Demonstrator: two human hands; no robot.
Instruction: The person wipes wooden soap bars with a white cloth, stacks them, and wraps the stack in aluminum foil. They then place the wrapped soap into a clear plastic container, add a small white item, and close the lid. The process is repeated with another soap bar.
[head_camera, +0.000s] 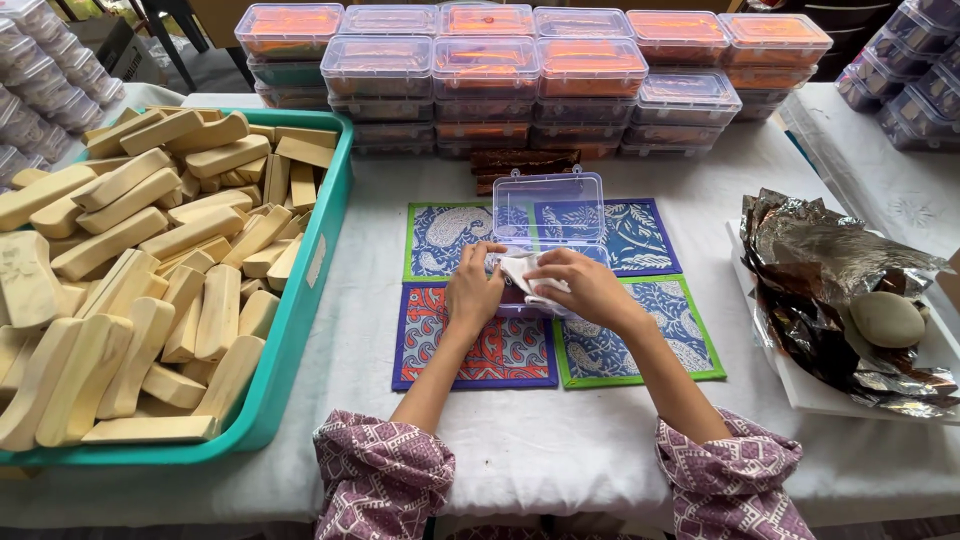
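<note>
Wood-block tray (300, 330) left, foil (830, 270) right, boxes (530, 80) behind

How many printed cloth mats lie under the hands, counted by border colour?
Green-bordered mats: 2
Blue-bordered mats: 2
Total: 4
The left hand and the right hand hold white paper at an open clear box over them.

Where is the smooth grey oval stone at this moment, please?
In the head view, the smooth grey oval stone lies at the far right of the table, on the crumpled silver foil sheets, well right of both hands.
</note>
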